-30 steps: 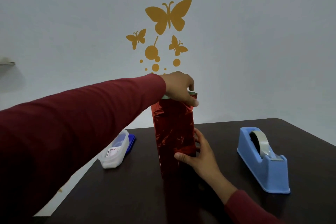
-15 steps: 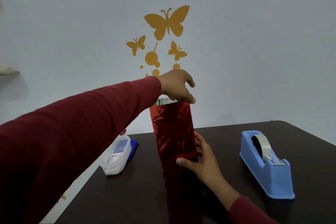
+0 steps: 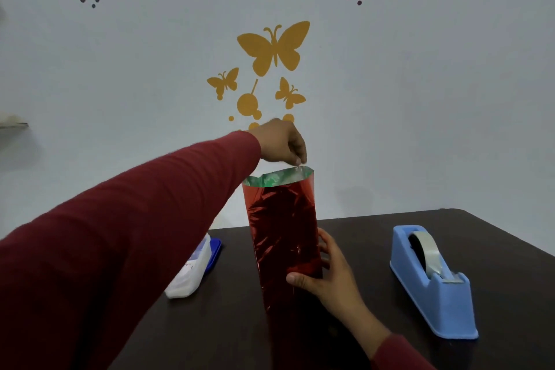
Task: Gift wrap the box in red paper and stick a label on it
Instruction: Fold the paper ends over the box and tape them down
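A tall box wrapped in shiny red paper (image 3: pixel 282 231) stands upright on the dark table (image 3: pixel 360 249). The paper's top end is open and shows its silver inside (image 3: pixel 279 178). My left hand (image 3: pixel 282 143) reaches over the top, its fingertips pinching the far rim of the paper. Low on the box's right side, my right hand (image 3: pixel 327 273) grips it, thumb across the front. The box itself is hidden under the paper.
A blue tape dispenser (image 3: pixel 432 285) with a clear tape roll stands to the right of the box. Left of the box lies a white plastic case (image 3: pixel 192 276) with a blue lid (image 3: pixel 214 252) beside it. A white wall with butterfly stickers rises behind the table.
My left hand has lifted from pressing the top of the paper to pinching its far rim. The paper's top now stands open. The camera has tilted up a little.
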A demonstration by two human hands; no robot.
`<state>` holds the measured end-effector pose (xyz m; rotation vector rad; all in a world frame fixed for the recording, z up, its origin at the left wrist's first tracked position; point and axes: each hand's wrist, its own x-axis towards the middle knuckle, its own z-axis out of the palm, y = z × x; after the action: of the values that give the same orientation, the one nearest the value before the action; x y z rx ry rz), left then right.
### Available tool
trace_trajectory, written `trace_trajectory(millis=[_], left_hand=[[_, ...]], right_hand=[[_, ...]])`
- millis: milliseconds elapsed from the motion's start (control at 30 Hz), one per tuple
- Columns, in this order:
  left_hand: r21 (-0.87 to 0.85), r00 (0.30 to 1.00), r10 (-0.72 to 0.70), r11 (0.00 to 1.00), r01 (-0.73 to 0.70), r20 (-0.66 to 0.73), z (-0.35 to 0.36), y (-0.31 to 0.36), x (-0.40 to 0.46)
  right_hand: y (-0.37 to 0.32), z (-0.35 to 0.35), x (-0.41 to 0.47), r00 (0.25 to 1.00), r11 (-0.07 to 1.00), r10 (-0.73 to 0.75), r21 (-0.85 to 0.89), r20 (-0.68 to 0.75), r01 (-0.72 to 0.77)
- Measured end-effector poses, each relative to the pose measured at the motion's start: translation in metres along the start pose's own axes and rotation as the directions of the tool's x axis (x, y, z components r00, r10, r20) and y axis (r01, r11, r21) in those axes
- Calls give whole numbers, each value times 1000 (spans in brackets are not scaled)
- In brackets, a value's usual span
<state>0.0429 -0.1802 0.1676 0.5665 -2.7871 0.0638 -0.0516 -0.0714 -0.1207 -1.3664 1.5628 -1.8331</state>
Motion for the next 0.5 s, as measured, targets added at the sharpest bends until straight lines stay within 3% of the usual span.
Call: trace_trajectory(millis=[133, 300, 367, 500], left_hand=[[-69, 970, 2, 997, -19, -242, -23, 8, -8], [-176, 948, 130, 967, -186, -291, 1, 48, -29], [-224, 929, 165, 943, -247, -330, 22, 65, -36], [-290, 896, 204, 898, -332, -393, 73, 93, -41]], right_hand=[[-2, -1, 1, 1000, 1000, 26, -9, -5, -26], [-22, -7, -8, 994, 990, 107, -100, 27, -103], [-37, -18, -17, 989, 985, 139, -99, -43, -143], [-70, -65, -41, 933, 984, 70, -129, -353, -123]])
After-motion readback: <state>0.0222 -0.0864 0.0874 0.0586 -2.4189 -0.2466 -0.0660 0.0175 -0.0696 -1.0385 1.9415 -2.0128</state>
